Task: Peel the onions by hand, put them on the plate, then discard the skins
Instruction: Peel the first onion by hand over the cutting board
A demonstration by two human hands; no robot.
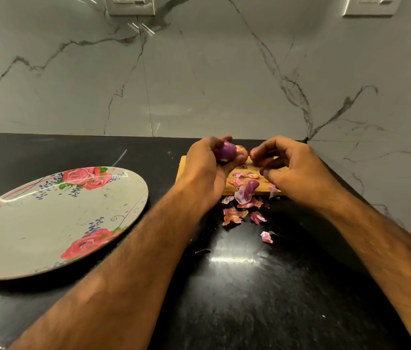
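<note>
Head view: black countertop (249, 286), marble backsplash (199, 72) behind. Your left hand (204, 170) grips purple onion (225, 151) over wooden board (227, 189). Your right hand (292, 168), fingers curled, just beside onion; pinching or not, cannot tell. Skins (246, 193) strewn off board's front edge. Plate (35, 223) well left, bare counter between.

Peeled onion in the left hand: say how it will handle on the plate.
The onion looks round and glossy, so probably slippery and apt to roll. The plate looks shallow and smooth, so may not stop it. Likely firm: the left hand grips it undented.
</note>
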